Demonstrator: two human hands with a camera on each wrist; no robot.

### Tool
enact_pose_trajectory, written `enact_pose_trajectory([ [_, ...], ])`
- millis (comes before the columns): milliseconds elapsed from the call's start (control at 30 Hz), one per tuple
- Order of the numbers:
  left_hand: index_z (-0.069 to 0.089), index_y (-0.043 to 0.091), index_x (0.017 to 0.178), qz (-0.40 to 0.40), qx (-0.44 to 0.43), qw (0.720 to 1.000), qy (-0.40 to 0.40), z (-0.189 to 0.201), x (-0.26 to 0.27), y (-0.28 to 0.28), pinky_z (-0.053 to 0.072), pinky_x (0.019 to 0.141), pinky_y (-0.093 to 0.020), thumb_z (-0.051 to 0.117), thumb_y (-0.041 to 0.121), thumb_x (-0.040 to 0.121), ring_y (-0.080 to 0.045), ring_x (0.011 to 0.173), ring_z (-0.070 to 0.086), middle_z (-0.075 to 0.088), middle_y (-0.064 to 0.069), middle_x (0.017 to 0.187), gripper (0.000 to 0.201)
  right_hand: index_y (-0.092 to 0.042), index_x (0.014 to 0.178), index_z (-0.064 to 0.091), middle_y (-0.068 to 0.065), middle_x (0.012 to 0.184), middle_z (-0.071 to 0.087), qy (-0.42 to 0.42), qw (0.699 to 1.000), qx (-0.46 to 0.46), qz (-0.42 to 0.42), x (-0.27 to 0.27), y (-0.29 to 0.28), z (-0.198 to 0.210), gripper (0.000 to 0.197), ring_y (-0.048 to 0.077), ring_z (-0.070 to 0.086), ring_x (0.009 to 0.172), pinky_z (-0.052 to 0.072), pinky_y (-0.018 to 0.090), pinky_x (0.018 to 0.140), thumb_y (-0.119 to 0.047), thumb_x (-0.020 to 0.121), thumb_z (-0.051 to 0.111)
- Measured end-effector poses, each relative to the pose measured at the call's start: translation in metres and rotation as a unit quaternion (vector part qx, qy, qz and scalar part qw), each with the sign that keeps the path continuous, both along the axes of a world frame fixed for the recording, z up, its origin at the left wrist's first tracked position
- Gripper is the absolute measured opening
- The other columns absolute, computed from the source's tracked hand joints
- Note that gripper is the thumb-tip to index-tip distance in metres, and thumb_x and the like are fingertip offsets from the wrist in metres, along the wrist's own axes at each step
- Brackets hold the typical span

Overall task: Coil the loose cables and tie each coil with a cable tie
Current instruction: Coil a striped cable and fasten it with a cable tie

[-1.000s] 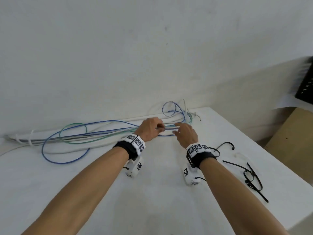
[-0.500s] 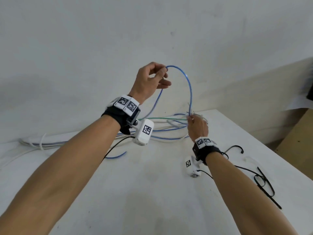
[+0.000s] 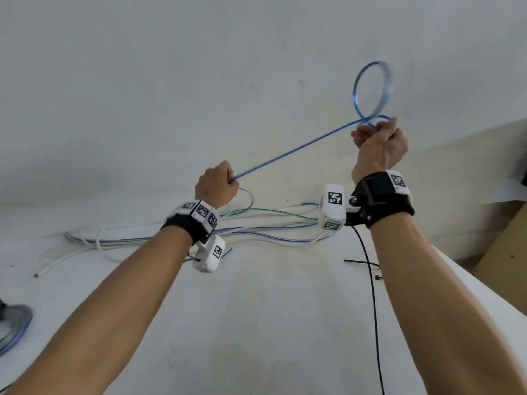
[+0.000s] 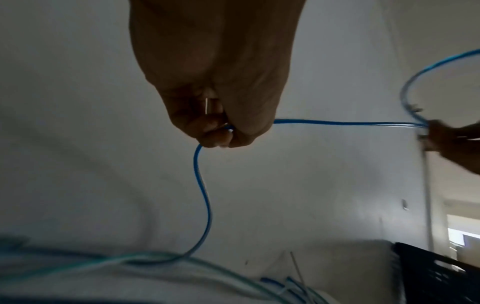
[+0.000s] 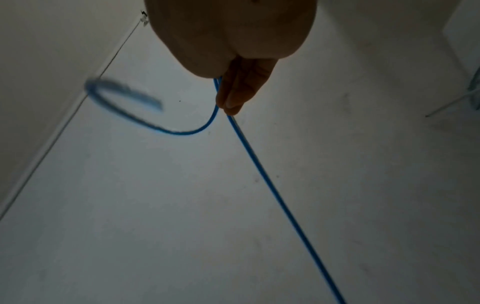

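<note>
A blue cable (image 3: 288, 154) runs taut through the air between both hands. My right hand (image 3: 377, 143) is raised high near the wall and pinches the cable where it crosses itself, with a small round loop (image 3: 372, 91) standing above the fist. My left hand (image 3: 218, 188) is lower, fist curled round the same blue cable (image 4: 345, 123), which drops from it (image 4: 201, 195) to the pile on the table. The right wrist view shows fingers (image 5: 239, 92) pinching the blue cable (image 5: 272, 185). Loose white, green and blue cables (image 3: 256, 226) lie along the wall on the white table (image 3: 256, 323).
Black cable ties (image 3: 360, 262) lie on the table at the right, partly behind my right forearm. A thin black wrist-camera lead (image 3: 373, 309) hangs from the right wrist. A cardboard box (image 3: 504, 252) stands beyond the table's right edge. Something grey and blue (image 3: 12, 323) sits at the left edge.
My right hand rose from the table to well above it, carrying a small blue loop. My left hand dropped from its raised spot and now grips the cable lower, pulling it taut.
</note>
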State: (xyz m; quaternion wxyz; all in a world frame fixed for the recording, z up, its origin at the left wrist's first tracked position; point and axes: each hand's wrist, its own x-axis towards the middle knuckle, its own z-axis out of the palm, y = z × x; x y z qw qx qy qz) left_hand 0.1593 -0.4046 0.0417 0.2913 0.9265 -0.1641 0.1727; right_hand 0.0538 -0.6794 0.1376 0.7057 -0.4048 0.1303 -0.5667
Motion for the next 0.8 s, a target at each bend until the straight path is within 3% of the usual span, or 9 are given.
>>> enact_pose_trajectory([
  [167,0.062,0.007,0.104,0.084,0.008,0.985,0.148,-0.020,0.006,0.024,0.048,0.091,-0.041,0.047,0.043,0.103,-0.040,0.107,0.063,0.066,-0.025,0.114,0.039,-0.013,0.076,0.053,0.012,0.059,0.064,0.055,0.998,-0.017,0.019,0.007,0.013,-0.011,0.039,0.018,0.058,0.040,0.048,0.025,0.044,-0.026,0.110,0.039],
  [233,0.062,0.004,0.087,0.011,-0.186,0.959,0.214,0.010,0.002,0.026,0.056,0.073,-0.035,0.035,0.045,0.108,-0.029,0.074,0.067,0.066,-0.021,0.085,0.053,-0.016,0.070,0.055,0.006,0.053,0.059,0.143,0.988,-0.058,0.032,0.017,0.015,-0.037,0.043,0.017,0.052,0.039,0.043,0.026,0.045,-0.029,0.108,0.041],
  [267,0.054,0.010,0.073,-0.051,-0.364,0.893,0.259,0.029,0.002,0.027,0.053,0.057,-0.028,0.032,0.045,0.109,-0.023,0.057,0.059,0.060,-0.015,0.067,0.055,-0.019,0.066,0.056,0.003,0.052,0.058,0.195,0.975,-0.092,0.044,0.022,0.018,-0.050,0.045,0.019,0.052,0.043,0.043,0.030,0.049,-0.033,0.106,0.042],
  [333,0.040,0.017,0.060,-0.160,-0.622,0.703,0.307,0.066,0.005,0.032,0.038,0.045,-0.021,0.029,0.044,0.110,-0.020,0.049,0.047,0.046,-0.005,0.051,0.057,-0.020,0.063,0.056,0.007,0.062,0.059,0.302,0.935,-0.164,0.091,0.034,0.027,-0.078,0.047,0.025,0.055,0.059,0.045,0.040,0.060,-0.045,0.101,0.044],
  [400,0.040,0.017,0.054,-0.229,-0.686,0.622,0.301,0.102,-0.001,0.032,0.035,0.045,-0.022,0.030,0.039,0.110,-0.020,0.049,0.047,0.044,-0.003,0.051,0.061,-0.019,0.071,0.053,0.013,0.074,0.058,0.347,0.903,-0.196,0.160,0.038,0.050,-0.095,0.045,0.029,0.060,0.065,0.051,0.042,0.060,-0.046,0.104,0.043],
  [567,0.038,0.015,0.061,-0.266,-0.689,0.619,0.269,0.134,-0.016,0.037,0.050,0.056,-0.026,0.032,0.035,0.111,-0.025,0.060,0.059,0.053,-0.006,0.060,0.054,-0.015,0.083,0.044,0.018,0.110,0.070,0.226,0.865,-0.070,0.442,0.016,0.112,-0.100,0.035,0.035,0.074,0.077,0.059,0.034,0.057,-0.035,0.111,0.036],
  [633,0.038,0.016,0.063,-0.247,-0.684,0.639,0.249,0.130,-0.012,0.045,0.052,0.059,-0.027,0.034,0.034,0.110,-0.025,0.063,0.061,0.057,-0.007,0.062,0.051,-0.017,0.079,0.040,0.022,0.097,0.075,0.197,0.843,-0.017,0.500,0.009,0.118,-0.095,0.036,0.027,0.073,0.064,0.057,0.027,0.052,-0.032,0.111,0.034],
  [700,0.039,0.017,0.064,-0.227,-0.677,0.660,0.235,0.124,-0.006,0.059,0.053,0.060,-0.027,0.035,0.034,0.110,-0.025,0.066,0.061,0.058,-0.006,0.063,0.050,-0.018,0.079,0.039,0.013,0.069,0.072,0.210,0.856,-0.011,0.471,0.009,0.121,-0.089,0.036,0.016,0.058,0.043,0.042,0.019,0.039,-0.033,0.111,0.033],
  [800,0.043,0.017,0.068,-0.191,-0.662,0.690,0.222,0.114,0.001,0.084,0.049,0.056,-0.025,0.040,0.034,0.109,-0.021,0.061,0.057,0.058,-0.004,0.064,0.044,-0.017,0.079,0.039,0.002,0.048,0.049,0.192,0.923,-0.065,0.328,0.020,0.120,-0.078,0.036,0.008,0.036,0.032,0.024,0.016,0.035,-0.032,0.112,0.034],
])
